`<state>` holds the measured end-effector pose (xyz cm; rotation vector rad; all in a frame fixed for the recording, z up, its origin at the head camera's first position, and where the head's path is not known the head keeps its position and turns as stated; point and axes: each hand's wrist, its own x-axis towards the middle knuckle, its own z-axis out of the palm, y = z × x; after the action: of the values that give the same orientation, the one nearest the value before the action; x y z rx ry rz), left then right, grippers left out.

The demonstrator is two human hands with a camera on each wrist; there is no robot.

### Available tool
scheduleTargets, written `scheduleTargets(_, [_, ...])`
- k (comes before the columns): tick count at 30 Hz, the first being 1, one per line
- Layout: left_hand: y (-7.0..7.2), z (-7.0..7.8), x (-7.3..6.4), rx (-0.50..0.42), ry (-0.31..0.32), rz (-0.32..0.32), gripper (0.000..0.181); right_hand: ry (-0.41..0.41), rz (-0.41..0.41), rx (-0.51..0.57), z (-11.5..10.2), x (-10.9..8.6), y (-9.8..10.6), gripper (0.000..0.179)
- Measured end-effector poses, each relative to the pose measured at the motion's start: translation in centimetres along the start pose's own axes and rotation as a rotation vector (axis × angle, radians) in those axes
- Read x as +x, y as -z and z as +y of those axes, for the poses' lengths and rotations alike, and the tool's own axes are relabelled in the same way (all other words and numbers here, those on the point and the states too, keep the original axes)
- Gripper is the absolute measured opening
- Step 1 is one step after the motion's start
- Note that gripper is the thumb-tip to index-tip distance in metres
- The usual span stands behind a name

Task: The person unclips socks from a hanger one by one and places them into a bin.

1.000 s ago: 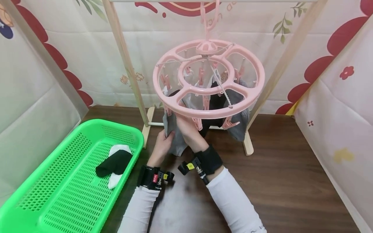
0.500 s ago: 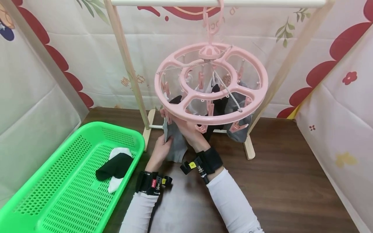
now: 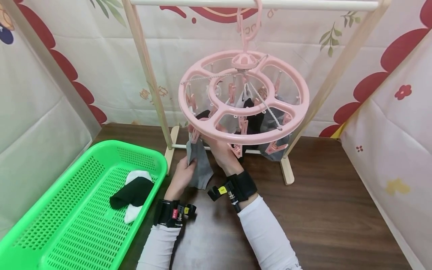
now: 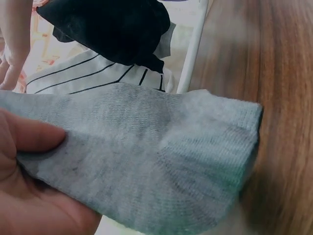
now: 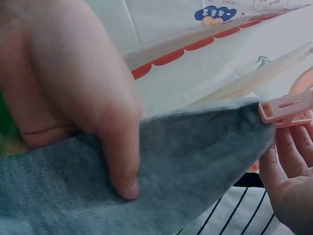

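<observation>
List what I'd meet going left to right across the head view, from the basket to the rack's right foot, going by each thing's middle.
Green basket, black cloth, left hand, gray sock, right hand, rack's right foot.

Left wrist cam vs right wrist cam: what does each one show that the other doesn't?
Left wrist only: the loose lower end of the gray sock, and a white rod behind it.
Right wrist only: a pink clip at the sock's other end.
Both: the sock pinched in the left hand, part of the right hand, and striped white fabric.
</observation>
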<state>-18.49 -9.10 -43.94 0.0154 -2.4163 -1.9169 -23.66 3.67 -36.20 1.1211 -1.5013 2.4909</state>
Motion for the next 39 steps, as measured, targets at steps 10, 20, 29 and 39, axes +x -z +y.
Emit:
scheduleTargets(10, [0.5,0.2,-0.6,0.055,0.048,-0.039,0.018,-0.023,-0.012,-0.043,-0.4,0.2,-0.8,0.028])
scheduleTargets(20, [0.8,0.9,-1.6,0.203,0.037,-0.075,0.022,-0.273,-0.019,-0.187,-0.7,-3.4,-0.2,0.077])
scheduleTargets(29, [0.7,2.7,-3.2,0.570,-0.118,-0.135,0.009,-0.235,-0.002,-0.388,-1.9,-10.0,1.7,0.046])
scheduleTargets(39, [1.0,6.3,-7.4,0.783,-0.203,-0.116,0.015,-0.326,-0.142,-0.550,-4.9,-15.5,3.8,0.035])
